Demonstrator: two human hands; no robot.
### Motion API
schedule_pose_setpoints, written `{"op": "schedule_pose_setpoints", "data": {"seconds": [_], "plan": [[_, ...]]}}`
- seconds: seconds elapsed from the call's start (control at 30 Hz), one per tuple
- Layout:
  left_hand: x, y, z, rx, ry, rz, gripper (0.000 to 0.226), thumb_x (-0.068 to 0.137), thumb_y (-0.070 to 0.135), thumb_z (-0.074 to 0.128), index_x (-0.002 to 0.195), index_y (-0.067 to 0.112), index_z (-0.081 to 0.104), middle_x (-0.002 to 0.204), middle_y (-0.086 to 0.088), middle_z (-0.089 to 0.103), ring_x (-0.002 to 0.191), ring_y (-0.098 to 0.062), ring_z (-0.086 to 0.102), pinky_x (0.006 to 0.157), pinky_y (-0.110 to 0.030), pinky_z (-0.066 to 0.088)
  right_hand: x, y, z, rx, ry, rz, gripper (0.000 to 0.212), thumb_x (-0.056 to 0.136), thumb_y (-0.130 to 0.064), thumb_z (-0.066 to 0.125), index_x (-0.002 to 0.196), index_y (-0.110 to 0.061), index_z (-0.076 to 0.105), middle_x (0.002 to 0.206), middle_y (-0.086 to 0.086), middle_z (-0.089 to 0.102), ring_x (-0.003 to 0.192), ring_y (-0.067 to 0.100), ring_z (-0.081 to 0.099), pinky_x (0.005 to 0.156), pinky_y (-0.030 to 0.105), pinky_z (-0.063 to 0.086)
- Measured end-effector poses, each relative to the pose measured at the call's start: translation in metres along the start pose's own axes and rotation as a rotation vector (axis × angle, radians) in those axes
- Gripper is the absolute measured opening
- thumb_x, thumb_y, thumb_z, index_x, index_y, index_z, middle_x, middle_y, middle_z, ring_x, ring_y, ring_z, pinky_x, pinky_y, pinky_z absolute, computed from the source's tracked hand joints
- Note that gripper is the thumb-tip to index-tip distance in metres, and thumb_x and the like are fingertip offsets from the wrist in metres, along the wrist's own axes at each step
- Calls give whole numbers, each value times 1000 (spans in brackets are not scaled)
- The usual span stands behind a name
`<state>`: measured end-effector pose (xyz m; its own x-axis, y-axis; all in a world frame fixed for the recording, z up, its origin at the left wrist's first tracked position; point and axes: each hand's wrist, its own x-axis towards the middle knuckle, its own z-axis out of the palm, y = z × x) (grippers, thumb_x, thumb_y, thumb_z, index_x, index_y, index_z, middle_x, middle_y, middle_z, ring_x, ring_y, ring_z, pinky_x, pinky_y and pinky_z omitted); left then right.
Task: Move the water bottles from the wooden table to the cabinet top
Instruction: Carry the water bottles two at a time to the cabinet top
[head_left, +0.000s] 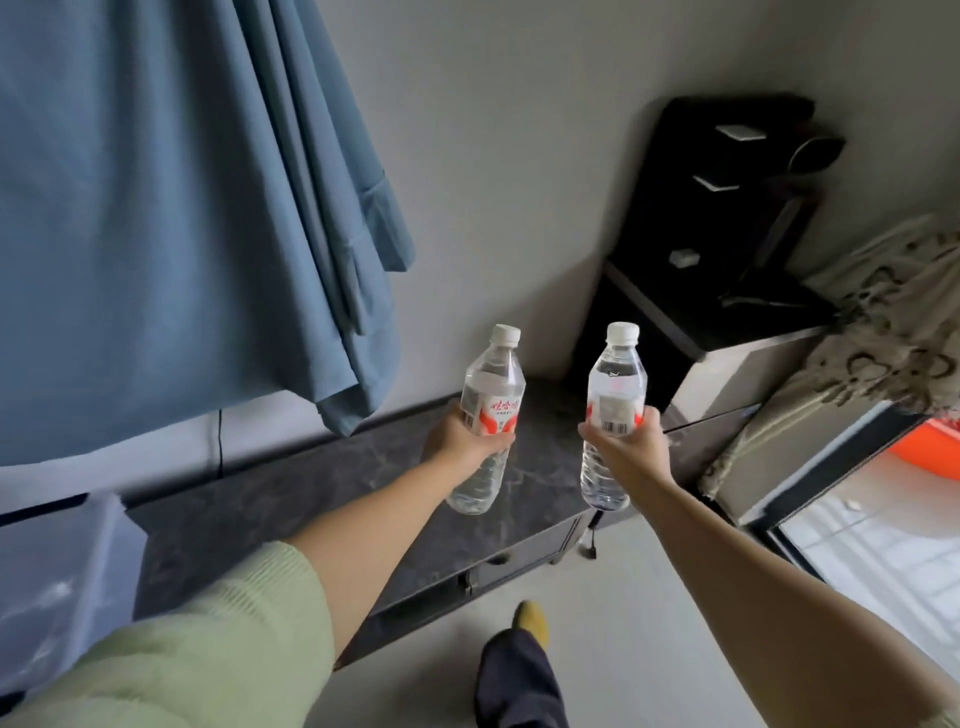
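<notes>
I hold two clear water bottles with white caps and red-and-white labels, both upright in the air. My left hand (462, 441) grips the left bottle (491, 384) around its label. My right hand (628, 441) grips the right bottle (615, 384) the same way. Both bottles hang above the right part of a low cabinet with a dark marbled top (322, 488), which runs along the wall. The wooden table is out of view.
A blue curtain (182, 208) hangs over the cabinet's left part. A translucent plastic box (57, 587) stands at the cabinet's left end. A tall black appliance (727, 218) stands in the corner on the right. A cloth-covered unit (841, 384) stands further right. My foot (530, 623) is on the floor.
</notes>
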<state>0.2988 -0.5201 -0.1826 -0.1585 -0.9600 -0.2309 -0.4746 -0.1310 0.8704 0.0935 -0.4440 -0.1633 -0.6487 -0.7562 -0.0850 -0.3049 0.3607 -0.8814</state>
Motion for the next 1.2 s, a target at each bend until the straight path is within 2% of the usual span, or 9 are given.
{"op": "schedule_pose_setpoints", "data": {"seconds": [0.1,0.23,0.47,0.73,0.87,0.97,1.03,1.07,1.2], "plan": [[51,6,16,24,9,-25,62,61,49,83,108,26,50,98,6,66,88,-18,64,80,-34,52,58,5,15,-20,-33,13,55,69,-30,83,106,-18,45,97,3,62,86,20,62,74,35,51],[115,14,37,1,36,-98,58,63,44,83,105,26,48,93,8,64,78,-9,60,67,-25,45,136,10,32,-56,-95,89,55,69,-31,83,105,-20,44,95,2,62,85,22,63,75,38,53],[221,22,70,-57,24,-183,60,65,42,83,112,23,49,99,5,67,88,-16,66,83,-36,53,262,11,74,-63,-213,138,55,69,-30,84,107,-23,45,91,-4,63,84,20,63,79,39,53],[341,-32,132,-291,-43,-271,52,66,16,85,103,32,51,97,10,67,88,-8,65,72,-22,47,357,88,169,19,-239,228,55,68,-27,85,109,-28,47,93,-5,66,85,17,65,76,35,50],[389,-62,165,-379,-44,-269,57,66,5,84,111,21,54,106,-3,69,98,-17,66,85,-30,52,394,133,207,50,-191,252,64,68,-18,86,121,-17,50,111,4,66,99,23,63,93,41,50],[416,-78,184,-412,-40,-267,63,67,9,85,119,19,50,112,-3,66,100,-12,64,83,-24,50,420,156,230,81,-168,255,76,68,-15,86,133,-14,47,122,8,63,110,28,61,100,44,47],[430,-83,195,-411,-3,-263,63,67,11,85,119,16,49,114,-5,65,104,-16,63,91,-32,50,433,163,242,113,-186,249,79,68,-11,85,136,-12,45,127,10,61,116,30,59,102,48,46],[439,-88,202,-409,9,-258,62,67,11,85,118,16,49,115,-4,65,105,-18,63,93,-34,50,441,168,249,130,-193,244,78,68,-9,85,136,-12,45,128,11,61,117,29,59,103,47,46],[462,-91,217,-363,20,-200,63,69,19,84,116,29,43,114,7,60,107,-12,58,90,-25,44,457,174,265,172,-226,151,74,70,0,81,136,-6,46,131,11,59,117,21,57,99,32,44]]}}
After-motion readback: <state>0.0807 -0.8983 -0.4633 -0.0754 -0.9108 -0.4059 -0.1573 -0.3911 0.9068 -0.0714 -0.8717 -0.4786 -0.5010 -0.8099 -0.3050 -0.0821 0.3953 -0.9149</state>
